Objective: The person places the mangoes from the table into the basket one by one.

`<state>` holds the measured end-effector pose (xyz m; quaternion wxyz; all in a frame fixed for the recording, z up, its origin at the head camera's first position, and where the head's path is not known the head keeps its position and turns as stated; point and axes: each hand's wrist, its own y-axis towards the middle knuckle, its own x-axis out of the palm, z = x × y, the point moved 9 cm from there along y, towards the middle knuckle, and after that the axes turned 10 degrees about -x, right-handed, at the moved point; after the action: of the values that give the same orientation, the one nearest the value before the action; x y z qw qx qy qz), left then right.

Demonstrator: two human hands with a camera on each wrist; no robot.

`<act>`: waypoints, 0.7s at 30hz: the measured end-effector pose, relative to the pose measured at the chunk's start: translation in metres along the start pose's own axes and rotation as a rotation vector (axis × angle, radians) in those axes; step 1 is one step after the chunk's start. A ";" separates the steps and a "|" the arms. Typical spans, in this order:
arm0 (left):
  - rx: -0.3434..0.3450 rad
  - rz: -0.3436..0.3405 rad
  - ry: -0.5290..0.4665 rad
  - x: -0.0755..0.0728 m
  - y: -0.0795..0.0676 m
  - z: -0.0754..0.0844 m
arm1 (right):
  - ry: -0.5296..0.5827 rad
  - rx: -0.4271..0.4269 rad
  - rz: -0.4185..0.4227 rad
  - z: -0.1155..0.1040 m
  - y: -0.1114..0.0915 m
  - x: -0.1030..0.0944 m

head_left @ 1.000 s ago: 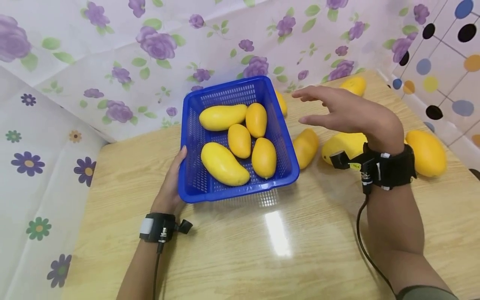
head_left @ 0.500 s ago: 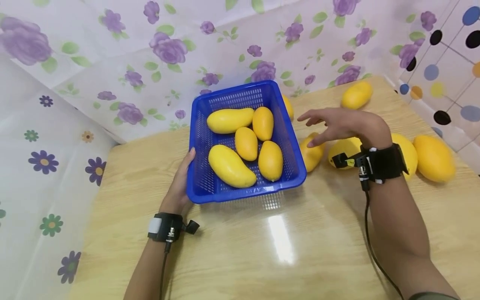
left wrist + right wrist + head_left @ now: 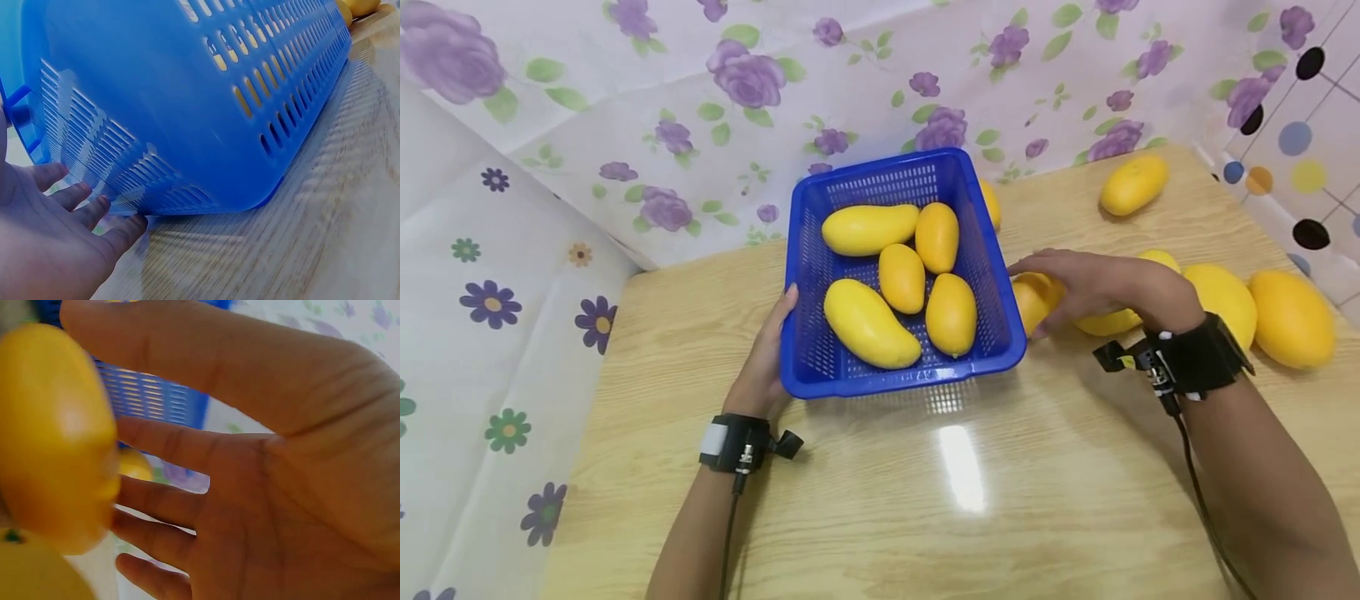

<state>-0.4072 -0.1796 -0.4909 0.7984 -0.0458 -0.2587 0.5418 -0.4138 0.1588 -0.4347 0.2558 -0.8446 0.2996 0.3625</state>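
Observation:
A blue plastic basket [image 3: 904, 385] stands at the table's middle with several yellow mangoes inside, one a long mango [image 3: 871, 325]. My left hand [image 3: 762, 362] holds its left side, thumb at the rim. In the left wrist view, that hand's fingers [image 3: 90, 209] lie spread against the slotted side wall. My right hand [image 3: 1093, 287] is at a mango [image 3: 1033, 297] just right of the basket, fingers on its far side and thumb on the near side. In the right wrist view this mango [image 3: 56, 437] is blurred, and the fairly straight fingers [image 3: 156, 497] reach its edge.
More mangoes lie to the right: a mango [image 3: 1292, 319] at the outer end, a mango [image 3: 1221, 302] beside it, and a mango [image 3: 1135, 183] at the back. Another mango [image 3: 990, 204] shows behind the basket. Flowered cloth [image 3: 700, 167] hangs along the back and left.
My right hand has come down from above the table to the mango beside the basket, its fingers now around it. The left hand stays on the basket. The head view has shifted slightly.

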 end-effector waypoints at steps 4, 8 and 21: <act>-0.010 0.027 0.020 -0.002 0.000 0.001 | -0.093 -0.086 0.039 -0.004 0.003 0.002; -0.015 0.031 0.025 -0.002 0.002 0.002 | -0.179 -0.110 0.059 -0.010 0.010 0.002; 0.006 -0.007 0.021 -0.001 0.001 0.003 | -0.260 0.092 0.080 0.005 0.025 0.010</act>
<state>-0.4095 -0.1813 -0.4891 0.8030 -0.0481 -0.2487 0.5394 -0.4276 0.1416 -0.4504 0.3164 -0.7653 0.3135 0.4647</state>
